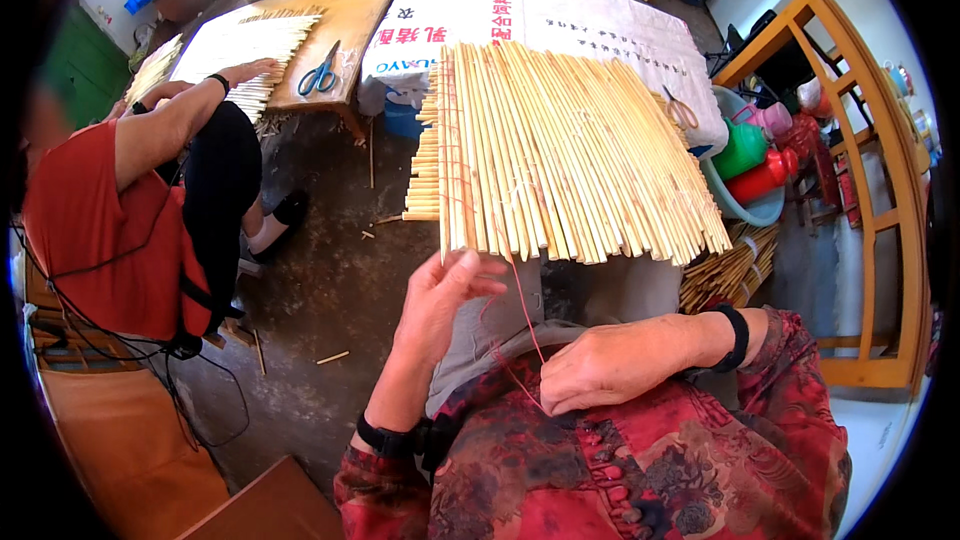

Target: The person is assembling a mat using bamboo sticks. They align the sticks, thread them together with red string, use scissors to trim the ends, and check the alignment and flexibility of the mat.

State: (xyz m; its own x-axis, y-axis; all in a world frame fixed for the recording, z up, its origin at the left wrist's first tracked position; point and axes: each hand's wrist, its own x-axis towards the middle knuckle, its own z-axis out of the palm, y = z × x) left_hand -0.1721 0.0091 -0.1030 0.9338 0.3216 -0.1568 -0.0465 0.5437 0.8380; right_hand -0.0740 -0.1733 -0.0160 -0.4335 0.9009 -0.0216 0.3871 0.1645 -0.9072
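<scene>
A mat of pale yellow plant stalks (570,150) lies in front of me on a cloth-covered table, its near edge overhanging. Along its left side, red thread crosses several stalks, and more stalks lie crosswise beneath. At the near left corner, my left hand (440,295) is closed on the mat's edge, thumb on the stalk ends and fingers below. A red thread (525,305) runs down from this edge to my right hand (600,365). That hand is closed in front of my body, pinching the thread; whether a needle is in it cannot be seen.
Scissors (681,108) lie right of the mat; blue-handled scissors (320,76) rest on a wooden table (355,20). At left, a co-worker in red (110,230) handles another stalk mat (240,55). A basin (765,210), stalk bundle (735,270) and wooden frame (905,240) stand at right.
</scene>
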